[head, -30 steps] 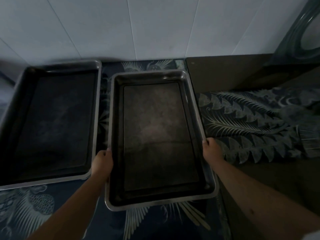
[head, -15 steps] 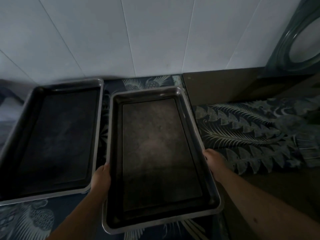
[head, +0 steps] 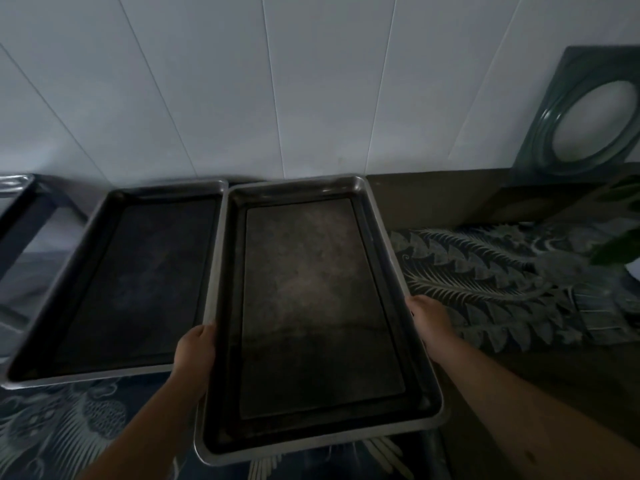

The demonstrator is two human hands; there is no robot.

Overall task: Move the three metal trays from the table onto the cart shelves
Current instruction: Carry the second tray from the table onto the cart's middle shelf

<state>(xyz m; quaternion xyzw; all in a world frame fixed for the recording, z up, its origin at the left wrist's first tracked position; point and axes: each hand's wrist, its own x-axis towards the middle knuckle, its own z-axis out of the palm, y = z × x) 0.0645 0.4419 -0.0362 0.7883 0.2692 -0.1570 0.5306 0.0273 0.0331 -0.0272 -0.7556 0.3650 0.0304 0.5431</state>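
Tray (head: 322,317) of dull metal, rectangular and shallow, held out over the patterned tablecloth (head: 491,282) with its near end toward the person. The left hand (head: 194,355) grips the left long rim and the right hand (head: 427,322) grips the right long rim, each a little nearer the person than the tray's middle; fingers curl under the lip and cannot be seen from here. A second tray (head: 128,282) lies flat on the table just to the left, its right rim close beside the held one; whether the two touch cannot be told. At the far left edge a bright metal corner (head: 14,185) shows, possibly the third tray, too cropped to be sure. No cart appears in view.

Handling, as a judgement: the sheet looks stiff and will not sag, moderately light while empty, with a smooth rolled rim that may slip in a loose grasp. Opposed holds on the two long sides, as here, keep it level; a one-sided hold would let the far end drop. The raised lip gives fingers a ledge beneath.
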